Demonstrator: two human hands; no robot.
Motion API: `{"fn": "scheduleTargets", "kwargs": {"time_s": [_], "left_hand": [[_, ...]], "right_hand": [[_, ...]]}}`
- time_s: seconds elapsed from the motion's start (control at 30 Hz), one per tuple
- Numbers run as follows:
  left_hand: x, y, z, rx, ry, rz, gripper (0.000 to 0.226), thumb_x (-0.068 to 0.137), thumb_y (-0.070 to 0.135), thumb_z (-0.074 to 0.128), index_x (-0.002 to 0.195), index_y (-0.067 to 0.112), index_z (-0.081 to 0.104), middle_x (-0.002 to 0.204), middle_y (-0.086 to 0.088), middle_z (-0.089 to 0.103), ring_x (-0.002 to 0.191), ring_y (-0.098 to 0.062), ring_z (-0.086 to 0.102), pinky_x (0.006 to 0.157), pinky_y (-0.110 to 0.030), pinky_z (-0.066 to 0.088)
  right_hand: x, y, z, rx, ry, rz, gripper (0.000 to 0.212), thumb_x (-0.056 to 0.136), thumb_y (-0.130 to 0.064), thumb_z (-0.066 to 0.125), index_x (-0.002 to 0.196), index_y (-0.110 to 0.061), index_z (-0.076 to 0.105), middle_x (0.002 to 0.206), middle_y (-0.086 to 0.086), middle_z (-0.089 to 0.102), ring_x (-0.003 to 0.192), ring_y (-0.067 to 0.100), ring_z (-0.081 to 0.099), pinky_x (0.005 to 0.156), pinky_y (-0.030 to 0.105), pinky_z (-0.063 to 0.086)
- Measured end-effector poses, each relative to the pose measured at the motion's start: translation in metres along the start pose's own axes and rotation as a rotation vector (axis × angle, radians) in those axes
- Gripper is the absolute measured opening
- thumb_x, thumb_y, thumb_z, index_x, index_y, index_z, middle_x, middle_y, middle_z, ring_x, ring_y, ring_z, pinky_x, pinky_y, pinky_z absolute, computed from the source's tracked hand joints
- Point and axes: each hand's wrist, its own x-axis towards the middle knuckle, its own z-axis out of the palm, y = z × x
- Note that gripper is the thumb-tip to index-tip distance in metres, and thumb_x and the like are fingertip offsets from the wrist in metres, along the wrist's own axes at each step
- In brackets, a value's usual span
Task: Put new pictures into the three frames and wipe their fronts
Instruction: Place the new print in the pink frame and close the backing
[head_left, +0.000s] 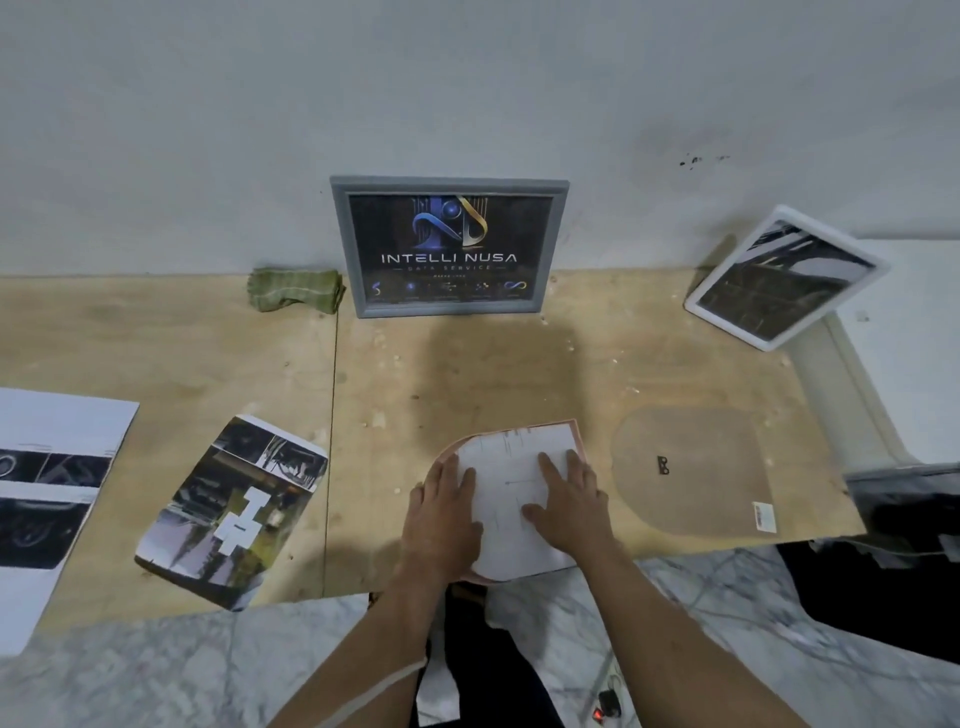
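Note:
A pink arch-shaped frame (575, 434) lies face down at the plywood board's near edge, with a white sheet (511, 467) laid in its back. My left hand (441, 519) and my right hand (569, 501) both press flat on that sheet. The frame's brown arch-shaped backing board (691, 467) lies just to the right. A grey frame (449, 247) with a dark logo picture leans upright against the wall. A white frame (784, 278) leans tilted at the back right. A folded green cloth (296, 291) rests left of the grey frame.
A printed picture (231, 512) lies on the plywood board (415, 374) to the left. A larger printed sheet (47, 488) lies at the far left. Dark fabric (909, 514) sits at the right edge. Marble floor (208, 670) lies below the board.

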Motion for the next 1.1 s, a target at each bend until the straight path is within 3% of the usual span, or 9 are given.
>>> {"fn": "scheduleTargets", "kwargs": {"time_s": [0.1,0.23,0.33,0.6,0.73,0.83,0.93,1.0,1.1], "left_hand": [[0.004,-0.001,-0.002,-0.039,0.055,0.018,0.063,0.098,0.036,0.046,0.155,0.017,0.026,0.166,-0.008,0.01,0.149,-0.03,0.018,0.117,-0.041,0.022],[0.013,0.002,-0.01,-0.082,0.212,0.066,0.047,0.092,0.027,0.056,0.136,0.012,0.055,0.146,-0.012,0.047,0.128,-0.035,0.048,0.102,-0.045,0.04],[0.019,0.017,-0.024,-0.145,0.281,0.079,0.038,0.094,0.023,0.055,0.129,0.011,0.06,0.134,-0.009,0.055,0.12,-0.033,0.052,0.098,-0.043,0.044],[0.041,0.128,-0.033,-0.525,0.162,-0.049,0.032,0.097,0.019,0.049,0.126,0.011,0.062,0.125,-0.007,0.064,0.117,-0.025,0.057,0.094,-0.032,0.043],[0.052,0.192,-0.026,-0.601,0.018,-0.176,0.02,0.089,0.019,0.051,0.098,0.009,0.066,0.095,-0.003,0.066,0.088,-0.022,0.062,0.065,-0.024,0.044],[0.06,0.228,-0.018,-0.629,-0.019,-0.266,0.026,0.089,0.024,0.046,0.097,0.011,0.067,0.096,-0.007,0.069,0.088,-0.026,0.063,0.073,-0.028,0.049],[0.061,0.252,-0.014,-0.618,-0.012,-0.35,0.027,0.092,0.027,0.05,0.1,0.008,0.068,0.105,-0.011,0.07,0.088,-0.029,0.058,0.075,-0.027,0.042],[0.061,0.26,-0.014,-0.665,-0.01,-0.411,0.025,0.094,0.023,0.05,0.1,0.007,0.067,0.106,-0.012,0.067,0.099,-0.033,0.061,0.08,-0.028,0.043],[0.064,0.265,-0.013,-0.737,0.027,-0.496,0.033,0.098,0.022,0.047,0.117,0.002,0.065,0.121,-0.016,0.065,0.117,-0.035,0.059,0.09,-0.03,0.043]], "right_hand": [[-0.001,-0.001,-0.001,0.044,0.055,0.029,0.075,0.09,-0.049,0.054,0.151,-0.026,0.016,0.157,0.013,0.005,0.143,0.034,0.013,0.111,0.045,0.025],[-0.003,0.002,-0.003,0.165,0.151,0.071,0.069,0.09,-0.044,0.056,0.147,-0.023,0.025,0.155,0.012,0.012,0.139,0.033,0.021,0.108,0.045,0.029],[-0.003,0.015,-0.011,0.252,0.163,0.084,0.064,0.091,-0.04,0.055,0.146,-0.022,0.027,0.153,0.01,0.016,0.136,0.032,0.024,0.107,0.044,0.031],[0.005,0.126,-0.06,0.324,0.202,0.212,0.05,0.092,-0.027,0.052,0.138,-0.014,0.039,0.136,0.015,0.036,0.123,0.036,0.039,0.098,0.043,0.039],[0.009,0.211,-0.069,0.347,0.157,0.321,0.047,0.094,-0.021,0.047,0.138,-0.01,0.038,0.137,0.018,0.035,0.125,0.039,0.036,0.1,0.045,0.037],[0.005,0.264,-0.069,0.4,0.124,0.429,0.048,0.094,-0.025,0.047,0.137,-0.007,0.036,0.136,0.019,0.037,0.123,0.04,0.038,0.098,0.045,0.037],[0.004,0.294,-0.065,0.501,0.066,0.462,0.04,0.088,-0.022,0.052,0.123,-0.004,0.043,0.123,0.019,0.049,0.111,0.038,0.049,0.09,0.044,0.044],[0.004,0.301,-0.062,0.588,0.044,0.459,0.03,0.087,-0.019,0.054,0.112,-0.005,0.045,0.11,0.016,0.054,0.097,0.033,0.054,0.079,0.042,0.047],[0.005,0.308,-0.065,0.712,0.049,0.488,0.019,0.089,-0.014,0.051,0.106,-0.009,0.045,0.1,0.01,0.055,0.087,0.028,0.052,0.072,0.035,0.042]]}}
